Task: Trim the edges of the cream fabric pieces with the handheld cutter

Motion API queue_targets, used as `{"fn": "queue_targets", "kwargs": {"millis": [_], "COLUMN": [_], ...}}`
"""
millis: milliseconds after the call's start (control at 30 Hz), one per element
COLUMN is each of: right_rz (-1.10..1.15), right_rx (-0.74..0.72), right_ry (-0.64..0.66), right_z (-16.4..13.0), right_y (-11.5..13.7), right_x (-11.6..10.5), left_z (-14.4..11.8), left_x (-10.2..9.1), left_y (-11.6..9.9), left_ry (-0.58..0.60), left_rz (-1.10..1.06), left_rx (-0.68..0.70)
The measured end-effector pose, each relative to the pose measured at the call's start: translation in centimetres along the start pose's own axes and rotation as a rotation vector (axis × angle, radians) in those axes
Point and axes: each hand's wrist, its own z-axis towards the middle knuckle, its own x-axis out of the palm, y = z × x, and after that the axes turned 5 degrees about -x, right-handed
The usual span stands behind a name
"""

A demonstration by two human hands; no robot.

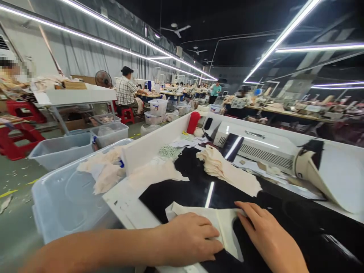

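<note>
A cream cloth piece (213, 216) with a seam or fold line lies on the black glossy tabletop (187, 195) in front of me. My left hand (189, 239) rests palm down across it, fingers stretched out and slightly bent, covering its near part. At the cloth's right end is my right hand (265, 233), its thumb and forefinger pinching the edge. Beyond my hands sits a stack of cream cloth pieces (227, 170). More pale cloth (159, 174) lies at the table's left edge.
A white tray wall (159, 140) borders the table. Along its back stand a red thread cone (193, 122), a phone (233, 146) and a white slotted machine housing (258, 146). Left of the table is a lidded plastic bin (71, 201) with cloth on top. Co-workers (125, 89) sit farther off.
</note>
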Motion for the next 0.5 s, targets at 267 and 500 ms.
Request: {"fn": "queue_targets", "kwargs": {"millis": [267, 500], "right_rz": [0.066, 0.113], "right_rx": [-0.296, -0.247], "right_ry": [0.020, -0.018], "right_z": [-1.3, -2.9], "right_y": [4.7, 5.9], "right_x": [-1.3, -3.4], "left_z": [-0.3, -0.9], "left_x": [-1.0, -1.8], "left_y": [-0.3, -0.4], "left_ry": [-0.025, -0.023], "left_rz": [0.061, -0.012], "left_rx": [0.018, 0.013]}}
